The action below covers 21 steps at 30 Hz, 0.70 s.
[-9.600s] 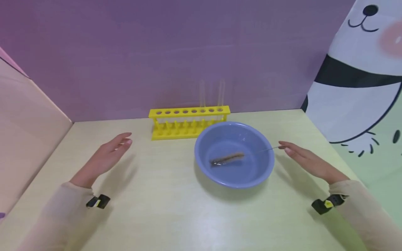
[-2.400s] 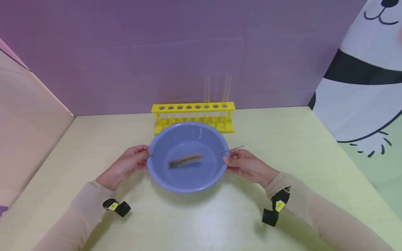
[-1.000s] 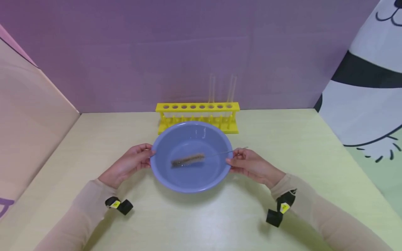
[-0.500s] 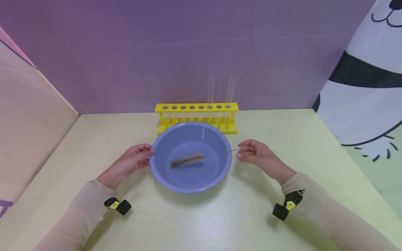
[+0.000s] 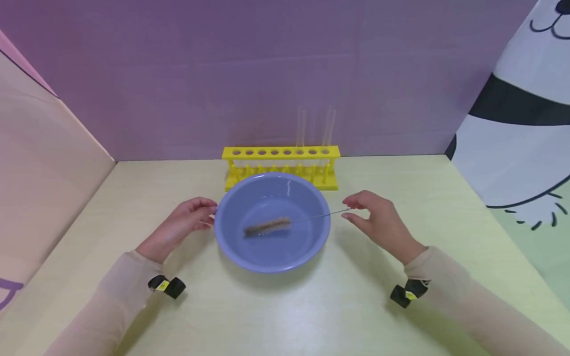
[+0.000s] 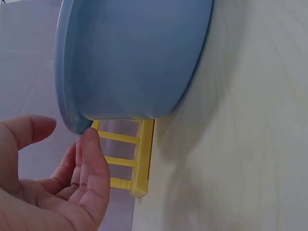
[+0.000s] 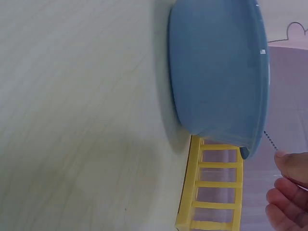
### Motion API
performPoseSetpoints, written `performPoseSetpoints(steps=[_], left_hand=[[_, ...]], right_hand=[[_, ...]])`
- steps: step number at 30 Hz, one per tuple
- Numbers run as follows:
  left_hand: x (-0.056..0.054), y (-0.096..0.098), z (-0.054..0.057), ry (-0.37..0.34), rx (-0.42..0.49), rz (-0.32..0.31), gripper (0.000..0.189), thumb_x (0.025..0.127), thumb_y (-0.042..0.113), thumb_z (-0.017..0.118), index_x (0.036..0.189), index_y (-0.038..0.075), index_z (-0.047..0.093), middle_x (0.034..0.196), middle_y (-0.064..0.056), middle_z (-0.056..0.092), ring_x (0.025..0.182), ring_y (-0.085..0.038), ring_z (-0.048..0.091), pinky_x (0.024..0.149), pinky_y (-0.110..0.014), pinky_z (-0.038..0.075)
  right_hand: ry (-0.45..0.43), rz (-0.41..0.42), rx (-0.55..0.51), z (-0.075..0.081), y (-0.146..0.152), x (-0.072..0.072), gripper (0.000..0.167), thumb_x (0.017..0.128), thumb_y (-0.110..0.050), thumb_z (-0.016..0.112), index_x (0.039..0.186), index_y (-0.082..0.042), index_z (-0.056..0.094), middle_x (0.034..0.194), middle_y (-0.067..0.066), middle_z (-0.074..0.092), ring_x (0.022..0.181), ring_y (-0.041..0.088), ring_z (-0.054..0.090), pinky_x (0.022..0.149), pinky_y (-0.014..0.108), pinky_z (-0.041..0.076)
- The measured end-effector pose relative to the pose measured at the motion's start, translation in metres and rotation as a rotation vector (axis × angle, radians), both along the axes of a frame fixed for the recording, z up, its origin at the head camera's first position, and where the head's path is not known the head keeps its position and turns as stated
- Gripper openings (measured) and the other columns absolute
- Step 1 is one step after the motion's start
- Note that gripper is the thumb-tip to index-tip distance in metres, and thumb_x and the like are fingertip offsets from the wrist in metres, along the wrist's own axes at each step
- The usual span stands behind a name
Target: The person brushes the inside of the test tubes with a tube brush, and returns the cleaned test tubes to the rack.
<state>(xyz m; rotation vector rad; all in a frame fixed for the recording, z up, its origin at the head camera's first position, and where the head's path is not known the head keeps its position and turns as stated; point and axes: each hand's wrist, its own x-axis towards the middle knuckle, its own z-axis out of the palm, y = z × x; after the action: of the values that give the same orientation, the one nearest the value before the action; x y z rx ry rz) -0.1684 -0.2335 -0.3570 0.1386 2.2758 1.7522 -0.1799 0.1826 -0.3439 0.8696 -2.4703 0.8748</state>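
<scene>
A blue plastic basin [image 5: 272,257] stands on the table in the head view. In it lies a test tube brush [image 5: 267,226], bristles on the basin floor and wire handle slanting over the right rim. My right hand [image 5: 383,222] is at the wire's free end, thumb and index finger either side of it with a visible gap. The right wrist view shows the wire reaching a fingertip [image 7: 288,163]. At the left rim is my left hand [image 5: 180,225], thumb off the rim. The left wrist view shows its fingertips [image 6: 90,137] at or near the rim's underside; contact is unclear.
Behind the basin stands a yellow test tube rack [image 5: 280,153] with two clear test tubes [image 5: 328,127] in its right part. The basin hides some of the rack's base. A purple backdrop [image 5: 178,99] rises along the rear edge of the table [image 5: 276,316].
Earlier both hands held the basin's rim, after it had shifted left. Since then my right hand has let go and moved right to the brush's wire end; my left hand has loosened its grip.
</scene>
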Motion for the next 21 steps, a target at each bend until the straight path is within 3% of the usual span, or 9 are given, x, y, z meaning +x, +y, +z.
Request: performPoseSetpoints(steps=[9,13,16,21], left_hand=[[-0.008,0.002,0.018,0.019,-0.093,0.012,0.046,0.098,0.025,0.049,0.126,-0.01,0.041,0.117,-0.017,0.054,0.095,-0.014,0.059,0.085,-0.029,0.05],[-0.014,0.005,0.026,0.034,-0.122,0.012,0.045,0.099,0.024,0.046,0.128,-0.009,0.04,0.124,-0.025,0.048,0.103,-0.025,0.058,0.085,-0.026,0.05],[-0.02,0.008,0.033,0.044,-0.134,0.012,0.043,0.099,0.023,0.045,0.128,-0.009,0.04,0.124,-0.025,0.047,0.109,-0.034,0.054,0.086,-0.028,0.05],[-0.031,0.018,0.047,0.055,-0.162,0.016,0.043,0.099,0.024,0.046,0.129,-0.007,0.041,0.124,-0.022,0.048,0.108,-0.031,0.054,0.091,-0.035,0.048]], right_hand=[[0.205,0.044,0.118,0.001,-0.004,0.0,0.024,0.069,0.003,0.079,0.087,-0.004,0.065,0.087,0.005,0.063,0.082,0.022,0.061,0.073,0.036,0.053],[0.261,0.053,0.171,0.004,-0.005,0.001,0.024,0.068,0.005,0.079,0.086,-0.002,0.065,0.087,0.007,0.062,0.083,0.024,0.059,0.073,0.036,0.053],[0.301,0.068,0.219,0.005,-0.006,0.002,0.021,0.07,0.005,0.077,0.086,-0.001,0.065,0.086,0.009,0.062,0.081,0.025,0.058,0.071,0.036,0.053],[0.373,0.099,0.274,0.006,-0.008,0.001,0.018,0.07,0.01,0.073,0.084,0.003,0.065,0.083,0.012,0.061,0.077,0.026,0.057,0.067,0.035,0.053]])
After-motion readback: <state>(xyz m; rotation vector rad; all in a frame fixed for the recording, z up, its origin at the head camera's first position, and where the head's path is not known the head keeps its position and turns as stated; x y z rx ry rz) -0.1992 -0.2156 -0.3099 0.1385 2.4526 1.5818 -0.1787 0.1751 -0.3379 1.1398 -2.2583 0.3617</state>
